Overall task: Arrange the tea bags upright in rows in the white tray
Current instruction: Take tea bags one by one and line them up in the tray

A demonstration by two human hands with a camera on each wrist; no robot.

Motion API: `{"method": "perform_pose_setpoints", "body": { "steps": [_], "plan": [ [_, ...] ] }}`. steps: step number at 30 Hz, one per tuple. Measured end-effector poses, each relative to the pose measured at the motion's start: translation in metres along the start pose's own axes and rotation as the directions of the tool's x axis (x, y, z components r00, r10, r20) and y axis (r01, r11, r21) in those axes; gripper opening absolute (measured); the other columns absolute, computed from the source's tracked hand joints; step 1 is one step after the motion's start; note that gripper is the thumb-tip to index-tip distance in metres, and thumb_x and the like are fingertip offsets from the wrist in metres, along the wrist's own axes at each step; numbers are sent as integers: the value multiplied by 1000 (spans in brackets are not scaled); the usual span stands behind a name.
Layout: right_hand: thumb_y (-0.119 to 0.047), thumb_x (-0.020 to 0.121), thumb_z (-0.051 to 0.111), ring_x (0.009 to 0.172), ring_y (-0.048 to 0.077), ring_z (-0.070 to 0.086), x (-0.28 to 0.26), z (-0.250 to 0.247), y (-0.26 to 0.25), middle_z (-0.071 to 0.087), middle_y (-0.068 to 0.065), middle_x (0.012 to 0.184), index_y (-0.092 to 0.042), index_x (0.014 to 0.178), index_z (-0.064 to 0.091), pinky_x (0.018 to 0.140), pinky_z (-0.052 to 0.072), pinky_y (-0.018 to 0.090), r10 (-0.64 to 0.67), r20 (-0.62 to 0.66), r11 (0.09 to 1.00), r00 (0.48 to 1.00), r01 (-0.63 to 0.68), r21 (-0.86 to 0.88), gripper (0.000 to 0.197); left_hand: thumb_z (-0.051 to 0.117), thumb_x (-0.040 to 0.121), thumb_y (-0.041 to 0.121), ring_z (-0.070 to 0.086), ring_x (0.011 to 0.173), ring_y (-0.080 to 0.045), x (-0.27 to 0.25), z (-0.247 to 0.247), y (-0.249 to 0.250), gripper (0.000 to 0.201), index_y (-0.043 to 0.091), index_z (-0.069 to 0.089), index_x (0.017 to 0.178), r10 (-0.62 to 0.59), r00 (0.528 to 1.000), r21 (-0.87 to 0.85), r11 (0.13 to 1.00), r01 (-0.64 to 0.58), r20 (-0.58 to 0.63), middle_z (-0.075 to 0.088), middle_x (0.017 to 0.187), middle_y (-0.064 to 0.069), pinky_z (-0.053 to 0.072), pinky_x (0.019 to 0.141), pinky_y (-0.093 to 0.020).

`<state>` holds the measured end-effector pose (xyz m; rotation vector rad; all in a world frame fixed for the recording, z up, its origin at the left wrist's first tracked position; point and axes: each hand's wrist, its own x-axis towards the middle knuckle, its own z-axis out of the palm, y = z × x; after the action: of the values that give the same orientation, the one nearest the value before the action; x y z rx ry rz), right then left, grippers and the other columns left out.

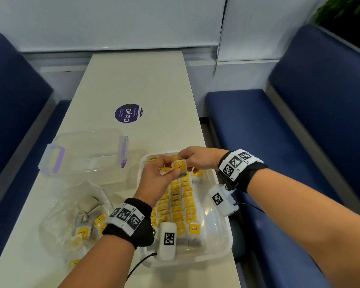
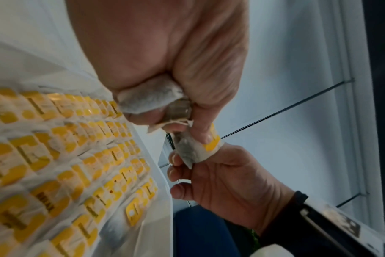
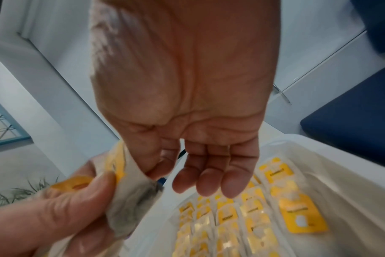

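Handing off a tea bag above the white tray (image 1: 222, 249)

L hand (image 1: 158, 179) is clutching spare bags w/ curled fingers; R hand (image 1: 197, 159) is pinching one yellow-tagged tea bag (image 1: 180, 166) between them. Next, prob.: R lowering it upright into the far row's gap, just below the grip.

This looks like a café or canteen booth, perhaps an office break area. A long pale worktop (image 1: 133, 84) runs toward the window blind (image 1: 112, 19) at 12 o'clock, with blue padded bench seats (image 1: 247, 121) at 3 and 9, and a round purple sticker (image 1: 128, 113) on it.
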<state>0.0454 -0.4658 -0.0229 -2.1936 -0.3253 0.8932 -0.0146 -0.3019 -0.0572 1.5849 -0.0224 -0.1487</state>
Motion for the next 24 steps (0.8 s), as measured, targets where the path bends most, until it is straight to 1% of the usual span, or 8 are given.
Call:
{"method": "perform_pose_setpoints", "body": {
  "steps": [2, 5, 9, 12, 16, 19, 22, 24],
  "plan": [
    [-17, 93, 54, 76, 13, 51, -1, 2, 0, 59, 3, 85, -8, 102, 65, 68, 47, 27, 2, 6, 1000, 1000, -2, 8, 17, 70, 85, -3, 67, 83, -5, 0, 0, 0, 29, 22, 71, 101, -3, 1000, 26, 1000, 3, 9, 68, 93, 7, 51, 65, -14],
    [-19, 94, 55, 74, 12, 51, -1, 3, 2, 58, 0, 80, -9, 94, 65, 70, 47, 28, 32, 28, 999, 999, -31, -20, 14, 68, 88, 0, 60, 62, 4, 1, 1, 1, 15, 11, 74, 96, -32, 999, 44, 999, 31, 12, 68, 87, 5, 42, 54, -7],
    [-19, 93, 55, 77, 14, 56, -1, -2, 1, 64, 7, 83, -4, 93, 68, 74, 48, 30, -26, -126, 995, 992, 14, -95, 20, 67, 89, 3, 52, 46, 6, 1, 3, 1, 7, 5, 71, 83, -42, 999, 66, 997, 42, 3, 60, 53, 17, 38, 49, -6],
    [-19, 91, 62, 76, 11, 59, -8, -7, -10, 67, 2, 85, -10, 98, 67, 72, 49, 23, -169, -259, 985, 951, 172, -14, 13, 68, 89, 5, 52, 45, 6, 1, 4, -1, 17, 11, 67, 73, -42, 999, 103, 994, 44, -20, 56, 46, 17, 38, 52, -7],
    [-10, 83, 69, 74, 11, 61, -11, -7, -23, 67, 0, 82, -12, 105, 69, 70, 49, 21, -237, -157, 929, 959, 176, -325, 22, 66, 91, 5, 49, 42, 4, 3, 6, -6, 11, 8, 69, 81, -75, 997, 115, 991, 72, 15, 54, 44, 17, 37, 51, -8],
    [-10, 83, 67, 63, 1, 52, -12, -5, -27, 56, -15, 69, -12, 103, 71, 58, 38, 7, -245, -149, 892, 958, 162, -423, 21, 71, 88, 8, 44, 43, 0, 3, 6, -8, 8, 8, 72, 81, -108, 994, 129, 986, 103, 29, 54, 48, 14, 38, 51, -15],
    [-10, 84, 68, 67, 2, 54, -15, -4, -28, 63, -9, 78, -13, 104, 71, 60, 40, 7, -258, -152, 900, 954, 181, -396, 21, 81, 79, 12, 53, 54, -3, 2, 4, -11, 10, 7, 72, 80, -152, 988, 132, 980, 145, 37, 63, 64, 6, 42, 57, -16],
    [-9, 83, 69, 69, 3, 56, -16, -5, -29, 67, -4, 83, -14, 104, 71, 62, 42, 8, -257, -172, 909, 951, 177, -378, 21, 84, 74, 15, 50, 58, -8, 2, 3, -14, 19, 5, 69, 77, -160, 986, 149, 977, 152, 41, 57, 65, 4, 41, 61, -24]
  ]
}}
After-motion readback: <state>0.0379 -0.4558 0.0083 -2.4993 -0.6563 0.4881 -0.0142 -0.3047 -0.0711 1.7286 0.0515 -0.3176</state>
